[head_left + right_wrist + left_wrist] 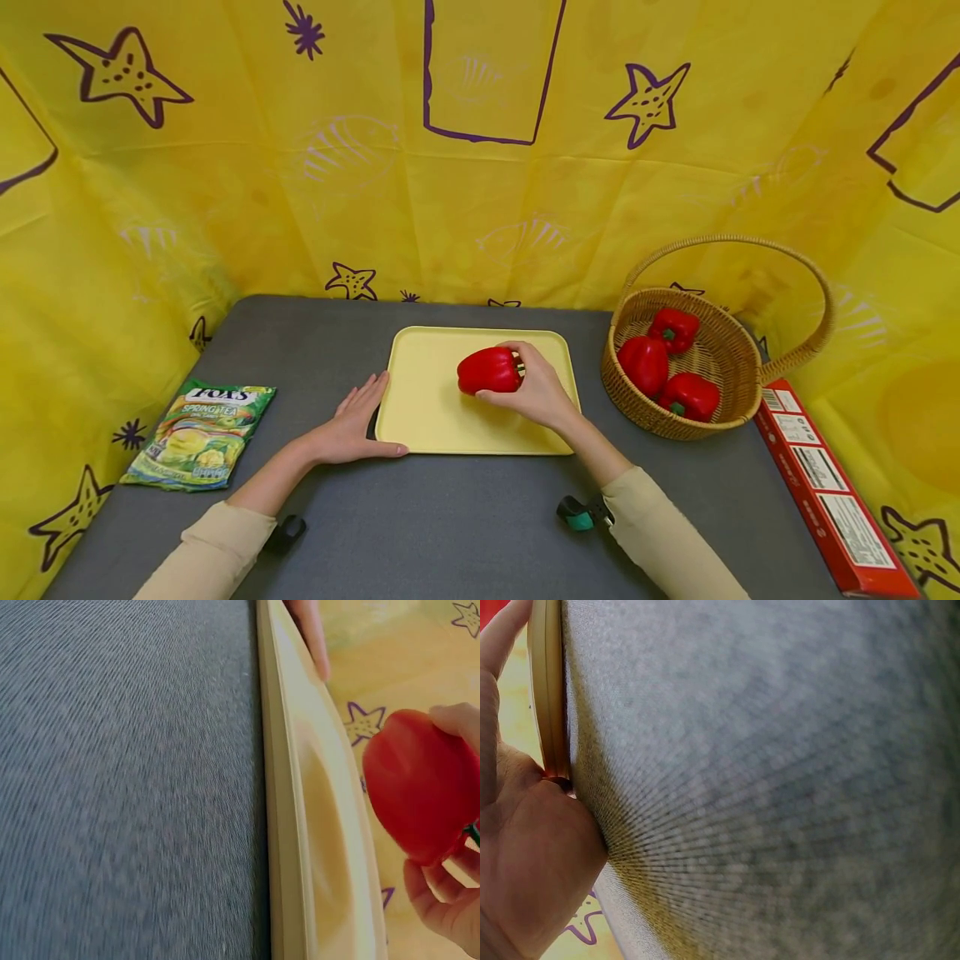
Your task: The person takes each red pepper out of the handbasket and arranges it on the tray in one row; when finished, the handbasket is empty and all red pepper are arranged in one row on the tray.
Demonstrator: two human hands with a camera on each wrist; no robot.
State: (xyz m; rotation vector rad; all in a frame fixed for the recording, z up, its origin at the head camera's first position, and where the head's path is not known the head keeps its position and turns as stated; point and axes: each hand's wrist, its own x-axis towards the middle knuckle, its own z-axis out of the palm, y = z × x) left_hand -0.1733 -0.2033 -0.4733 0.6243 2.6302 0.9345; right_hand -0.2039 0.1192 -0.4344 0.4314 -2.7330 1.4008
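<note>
In the head view my right hand (536,387) holds a red bell pepper (487,371) over the pale yellow tray (427,417), thumb on the near side and fingers round the stem end. The right wrist view shows this bell pepper (420,784) above the level of the tray rim (289,825), with thumb and fingertips on opposite sides of it. My left hand (348,433) rests at the tray's left edge, fingers stretched along that side and thumb pointing to the near left corner. The left wrist view has its palm (540,847) beside the tray's edge (549,697).
A wicker basket (678,425) with a tall handle stands right of the tray, holding several red bell peppers (643,365). A long red box (832,492) lies beyond it. A green FOX'S candy bag (198,437) lies at left. Yellow patterned cloth (480,225) hangs behind the grey table (450,533).
</note>
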